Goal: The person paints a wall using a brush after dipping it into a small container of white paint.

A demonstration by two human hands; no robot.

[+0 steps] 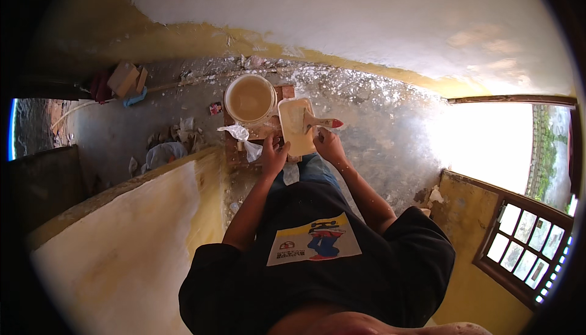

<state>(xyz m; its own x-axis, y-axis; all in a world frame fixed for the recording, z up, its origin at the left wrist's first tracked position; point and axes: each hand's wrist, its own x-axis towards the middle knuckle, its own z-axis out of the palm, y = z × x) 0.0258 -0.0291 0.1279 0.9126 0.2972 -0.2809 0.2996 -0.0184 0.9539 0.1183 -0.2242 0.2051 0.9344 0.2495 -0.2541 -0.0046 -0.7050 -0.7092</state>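
Note:
A cream rectangular tray [292,144] lies in front of my knees, coated inside with pale, paint-like material. Across its right rim rests a paintbrush [323,122], its red-tipped handle pointing right and its bristle end over the tray. My left hand [274,153] is at the tray's left side, thumb and forefinger apart, with nothing seen in it. At the right rim, below the brush handle, my right hand [329,144] has its fingers bent around the tray edge. A round white bucket [272,113] of beige liquid stands just beyond, to the left.
Reddish-brown boards [259,130] lie under the bucket, with a crumpled clear plastic bag [250,150] beside them. A low yellow wall [210,179] rises at my left. Cardboard boxes [124,79] sit far left. White flakes litter the floor along the far wall [366,24]. A paned window [528,237] is at right.

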